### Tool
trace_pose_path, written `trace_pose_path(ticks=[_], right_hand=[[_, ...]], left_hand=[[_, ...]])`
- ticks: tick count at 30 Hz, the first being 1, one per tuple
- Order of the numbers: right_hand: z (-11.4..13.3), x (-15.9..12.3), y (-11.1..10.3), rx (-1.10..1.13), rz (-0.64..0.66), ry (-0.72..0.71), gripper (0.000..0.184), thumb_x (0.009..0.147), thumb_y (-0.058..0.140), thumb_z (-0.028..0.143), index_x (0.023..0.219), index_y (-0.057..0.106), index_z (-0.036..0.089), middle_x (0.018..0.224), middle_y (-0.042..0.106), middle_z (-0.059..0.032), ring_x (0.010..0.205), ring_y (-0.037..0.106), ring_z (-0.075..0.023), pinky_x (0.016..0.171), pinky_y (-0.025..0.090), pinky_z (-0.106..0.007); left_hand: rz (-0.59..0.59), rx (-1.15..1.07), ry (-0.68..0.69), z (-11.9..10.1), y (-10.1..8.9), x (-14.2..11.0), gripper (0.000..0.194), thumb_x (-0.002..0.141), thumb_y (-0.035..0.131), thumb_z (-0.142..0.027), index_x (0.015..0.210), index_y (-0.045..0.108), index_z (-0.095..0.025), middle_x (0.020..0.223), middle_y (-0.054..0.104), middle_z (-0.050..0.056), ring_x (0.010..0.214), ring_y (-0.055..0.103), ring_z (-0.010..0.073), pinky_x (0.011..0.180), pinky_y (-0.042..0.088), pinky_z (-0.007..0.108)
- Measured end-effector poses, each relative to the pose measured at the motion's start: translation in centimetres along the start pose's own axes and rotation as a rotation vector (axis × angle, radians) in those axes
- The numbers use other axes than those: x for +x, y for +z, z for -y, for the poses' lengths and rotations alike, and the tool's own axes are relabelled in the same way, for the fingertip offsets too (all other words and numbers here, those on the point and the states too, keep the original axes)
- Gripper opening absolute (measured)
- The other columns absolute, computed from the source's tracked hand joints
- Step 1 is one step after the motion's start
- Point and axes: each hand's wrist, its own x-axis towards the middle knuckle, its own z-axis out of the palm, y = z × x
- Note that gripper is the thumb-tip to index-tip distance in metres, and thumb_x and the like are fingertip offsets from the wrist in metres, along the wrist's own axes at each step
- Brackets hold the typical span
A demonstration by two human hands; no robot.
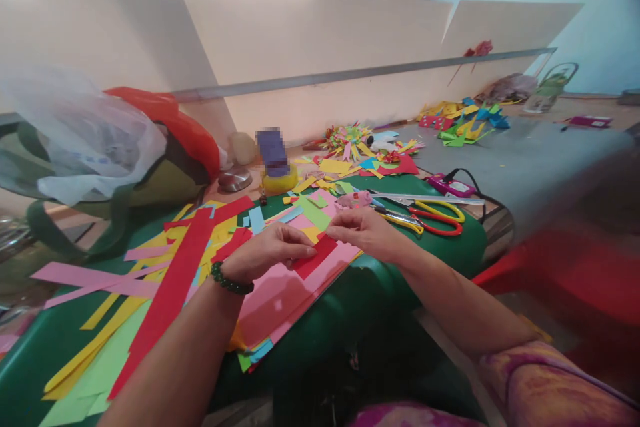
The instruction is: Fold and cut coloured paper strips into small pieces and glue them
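A small piece of red paper is held between my two hands, over a stack of pink paper. My left hand, with a dark green bead bracelet at its wrist, pinches the paper's left edge. On the upper right edge, the fingertips of my right hand are pressed together on the same paper. Just beyond my right hand lie orange- and yellow-handled scissors, a yellow utility knife and a metal ruler. Long red paper strips lie left of my left hand.
A green-covered surface carries many yellow, green and pink strips. Behind stand a bag with white plastic, a metal lid and a yellow round object. Paper pompom and folded paper pieces lie further back. A red stool is at right.
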Motion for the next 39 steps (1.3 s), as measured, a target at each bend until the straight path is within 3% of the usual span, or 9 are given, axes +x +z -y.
trace_pose_path(ticks=[7,17,21,26,30,35,39], right_hand=[[-0.5,-0.1,0.1,-0.021,-0.045,-0.059,0.026,0.078,0.056,0.039,0.063,0.052,0.018,0.058,0.044,0.0036,0.056,0.038,-0.0096,0.053,0.032,-0.025],[0.2,-2.8,-2.7,0.025,-0.358,-0.096,0.043,0.083,0.055,0.058,0.064,0.049,0.019,0.059,0.044,0.0032,0.053,0.039,-0.0095,0.051,0.033,-0.025],[0.2,-3.0,-2.1,-0.085,-0.295,-0.112,0.053,0.087,0.047,0.060,0.053,0.045,0.019,0.052,0.043,0.0022,0.051,0.038,-0.0097,0.050,0.033,-0.026],[-0.3,-1.5,-0.1,-0.159,-0.184,-0.160,0.033,0.084,0.058,0.048,0.083,0.066,0.017,0.075,0.064,-0.0023,0.061,0.049,-0.0115,0.054,0.038,-0.025],[-0.6,-1.1,0.7,-0.136,-0.118,-0.141,0.032,0.085,0.057,0.046,0.073,0.063,0.017,0.066,0.059,0.0001,0.061,0.048,-0.0116,0.055,0.036,-0.025],[-0.9,-1.2,0.1,-0.155,-0.216,-0.174,0.036,0.088,0.051,0.048,0.067,0.050,0.019,0.061,0.045,0.0028,0.058,0.039,-0.0113,0.055,0.033,-0.026],[-0.6,-2.8,-1.6,0.020,-0.304,-0.119,0.040,0.087,0.051,0.056,0.069,0.047,0.021,0.061,0.040,0.0034,0.054,0.036,-0.0113,0.050,0.032,-0.026]], left_hand=[[0.038,0.008,0.014,0.1,0.1,0.0,0.026,0.069,0.073,-0.039,0.062,0.068,-0.014,0.053,0.053,-0.002,0.051,0.042,0.0076,0.050,0.036,0.021],[-0.086,-0.033,-0.019,0.2,-0.5,0.1,0.027,0.062,0.077,-0.040,0.065,0.070,-0.014,0.053,0.055,-0.001,0.050,0.042,0.0085,0.048,0.035,0.021],[-0.040,-0.008,0.004,0.2,-0.4,0.1,0.026,0.064,0.076,-0.040,0.062,0.070,-0.015,0.052,0.055,-0.001,0.050,0.043,0.0087,0.049,0.036,0.021],[0.018,-0.008,0.010,0.2,0.1,0.1,0.024,0.068,0.074,-0.038,0.063,0.070,-0.015,0.052,0.055,-0.001,0.051,0.043,0.0087,0.050,0.036,0.021],[0.030,-0.012,0.018,0.3,0.1,0.1,0.021,0.069,0.073,-0.035,0.066,0.071,-0.015,0.053,0.056,-0.001,0.051,0.044,0.0086,0.050,0.037,0.021],[0.031,-0.029,0.016,0.3,0.1,0.1,0.021,0.069,0.074,-0.035,0.066,0.071,-0.015,0.053,0.055,-0.002,0.051,0.043,0.0080,0.050,0.038,0.021],[-0.020,-0.037,0.000,0.4,-0.1,0.2,0.023,0.065,0.076,-0.036,0.065,0.071,-0.014,0.051,0.054,-0.002,0.049,0.042,0.0077,0.048,0.037,0.021]])
